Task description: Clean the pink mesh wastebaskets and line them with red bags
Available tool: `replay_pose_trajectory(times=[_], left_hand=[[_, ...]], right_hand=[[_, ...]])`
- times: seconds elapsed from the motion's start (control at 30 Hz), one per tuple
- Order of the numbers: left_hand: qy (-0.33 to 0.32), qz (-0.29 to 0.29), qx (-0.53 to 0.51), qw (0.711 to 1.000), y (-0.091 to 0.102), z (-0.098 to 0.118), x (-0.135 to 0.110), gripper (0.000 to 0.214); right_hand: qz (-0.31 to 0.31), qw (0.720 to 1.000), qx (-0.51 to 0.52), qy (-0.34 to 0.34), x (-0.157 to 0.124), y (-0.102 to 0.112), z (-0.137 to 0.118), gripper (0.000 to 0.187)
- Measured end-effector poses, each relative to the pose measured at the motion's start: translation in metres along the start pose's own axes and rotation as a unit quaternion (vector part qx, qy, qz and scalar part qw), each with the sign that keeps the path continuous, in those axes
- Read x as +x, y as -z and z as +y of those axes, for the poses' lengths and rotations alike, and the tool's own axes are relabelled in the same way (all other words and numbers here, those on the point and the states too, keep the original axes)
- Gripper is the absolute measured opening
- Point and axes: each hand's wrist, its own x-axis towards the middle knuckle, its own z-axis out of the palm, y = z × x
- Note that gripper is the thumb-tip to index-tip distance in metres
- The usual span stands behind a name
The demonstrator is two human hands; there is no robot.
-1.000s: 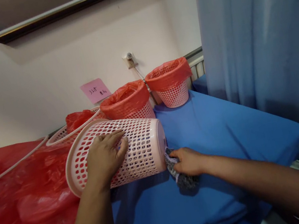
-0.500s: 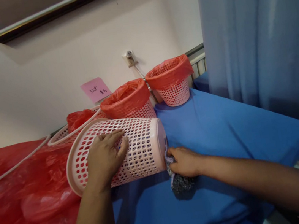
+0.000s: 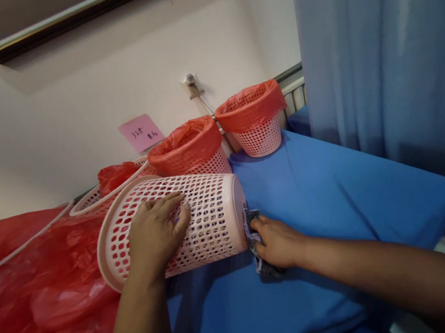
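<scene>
A pale pink plastic basket with a perforated wall lies on its side on the blue-covered bed, its base facing right. On top of its wall rests my left hand, fingers stretched over the holes and thumb apart. My right hand is closed around a bunched dark grey cloth with a lilac edge. The cloth is against the basket's base. Part of it is hidden behind my fingers.
Two upright pink baskets with red liners, one nearer and one farther right, stand by the wall. Red plastic bags cover the left side. Another basket lies behind. A blue curtain hangs at right.
My right hand has shifted the cloth slightly up along the basket's base, and more of the cloth shows above my fingers. My left hand and the basket have hardly moved.
</scene>
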Motion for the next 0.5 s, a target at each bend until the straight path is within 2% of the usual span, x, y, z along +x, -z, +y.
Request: replay_pose_trajectory(times=[0.1,0.17,0.2,0.27,0.4,0.43,0.5], left_hand=[[0.006,-0.005,0.006,1.000,-0.001,-0.001,-0.001,0.047],[0.006,-0.009,0.007,1.000,-0.001,-0.002,-0.001,0.047],[0.005,-0.011,0.007,1.000,-0.001,-0.002,-0.002,0.047],[0.003,-0.016,0.009,1.000,0.001,-0.001,-0.002,0.048],[0.000,-0.018,0.013,1.000,0.003,0.001,-0.002,0.050],[0.000,-0.016,0.011,1.000,0.003,0.001,-0.003,0.050],[0.000,-0.014,0.006,1.000,0.002,0.000,-0.003,0.050]], right_hand=[[0.124,0.986,0.091,0.071,0.001,0.008,-0.006,0.039],[0.208,0.956,0.130,0.161,0.002,0.013,-0.011,0.047],[0.230,0.944,0.134,0.196,0.003,0.013,-0.013,0.050],[0.227,0.943,0.122,0.210,0.001,0.010,-0.013,0.049],[0.140,0.981,0.083,0.105,-0.008,-0.004,-0.005,0.040],[0.131,0.983,0.081,0.099,-0.010,-0.004,-0.004,0.039],[0.154,0.974,0.091,0.136,-0.010,-0.001,-0.005,0.041]])
